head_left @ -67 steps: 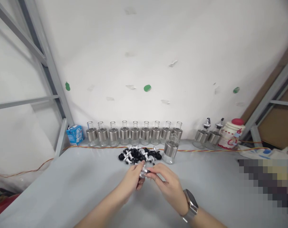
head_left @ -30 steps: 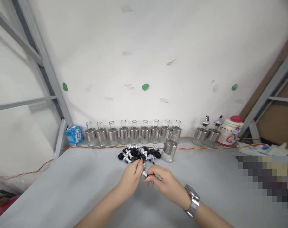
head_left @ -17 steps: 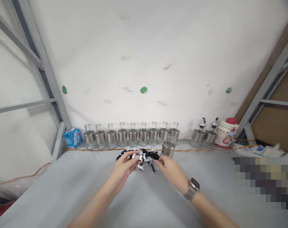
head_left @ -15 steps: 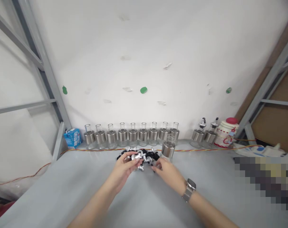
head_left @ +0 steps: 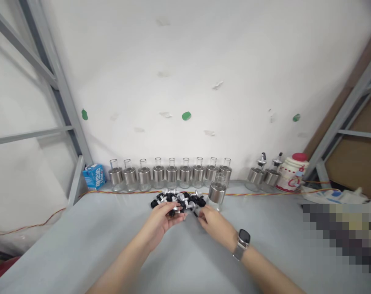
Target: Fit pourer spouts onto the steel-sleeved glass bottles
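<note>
Silver-and-black pour spouts lie in a heap on the grey table. My left hand is at the heap's front left, thumb and fingers closed around one silver-and-black pour spout. At the front right of the heap, the fingers of my right hand are bent together on a pour spout, mostly hidden by them. Just behind my right hand stands a glass bottle with a steel sleeve and an open neck.
A row of similar open bottles lines the wall. To the right stand two bottles fitted with spouts, beside a white-and-red jar. A blue carton is at the left. A red-yellow wire crosses the table.
My left hand has turned and lowered slightly, with the spout now lower among its fingers. My right hand's fingers have drawn closer together at the heap's edge.
</note>
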`<state>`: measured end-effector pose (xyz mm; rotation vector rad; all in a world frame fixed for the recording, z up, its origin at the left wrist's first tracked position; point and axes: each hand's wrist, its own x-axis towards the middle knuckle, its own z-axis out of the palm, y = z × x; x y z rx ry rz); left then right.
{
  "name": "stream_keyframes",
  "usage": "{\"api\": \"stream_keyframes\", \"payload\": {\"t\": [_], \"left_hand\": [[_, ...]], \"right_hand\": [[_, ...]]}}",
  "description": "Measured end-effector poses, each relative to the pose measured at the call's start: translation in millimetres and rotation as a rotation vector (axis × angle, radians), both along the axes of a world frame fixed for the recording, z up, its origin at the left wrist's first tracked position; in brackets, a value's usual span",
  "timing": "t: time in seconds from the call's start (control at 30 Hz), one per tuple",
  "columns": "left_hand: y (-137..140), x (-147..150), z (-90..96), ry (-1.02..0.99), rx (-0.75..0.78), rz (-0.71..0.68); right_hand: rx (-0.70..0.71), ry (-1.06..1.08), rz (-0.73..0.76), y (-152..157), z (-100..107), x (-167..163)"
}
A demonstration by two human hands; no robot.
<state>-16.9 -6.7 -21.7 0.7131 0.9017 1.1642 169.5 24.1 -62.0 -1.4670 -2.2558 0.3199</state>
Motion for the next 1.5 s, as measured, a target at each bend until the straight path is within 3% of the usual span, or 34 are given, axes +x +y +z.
{"api": "stream_keyframes", "payload": {"t": [0.27,0.47,0.6,0.77,0.97,1.13,1.33,1.5], "left_hand": [[0.4,5.7,-7.2,0.023,-0.046,0.077],[0.7,14.7,-18.7,0.370,0.138,0.007],[-0.2,16.1,-24.1,0.405,0.133,0.004],[-3.6,14.5,-20.1,0.323,0.078,-0.025],[-2.6,15.3,-22.5,0.355,0.164,-0.015],[0.3,12.8,-23.5,0.397,0.214,0.002],[-0.1,5.0,-15.7,0.574,0.210,0.124],[8.3,-7.2,-21.5,0.696,0.231,0.059]], "right_hand": [[-0.011,-0.012,0.022,-5.2,0.9,-2.6],[-0.123,0.244,0.068,-3.5,1.3,-1.6],[-0.165,0.421,0.077,-4.9,8.2,-3.5],[-0.375,0.719,0.156,-10.0,16.0,-8.9],[-0.634,0.985,0.301,-11.2,13.3,-15.6],[-0.676,1.102,0.313,-8.8,14.0,-17.1],[-0.699,1.218,0.252,-3.4,7.7,-22.8],[-0.708,1.219,0.219,-0.4,4.2,-28.9]]}}
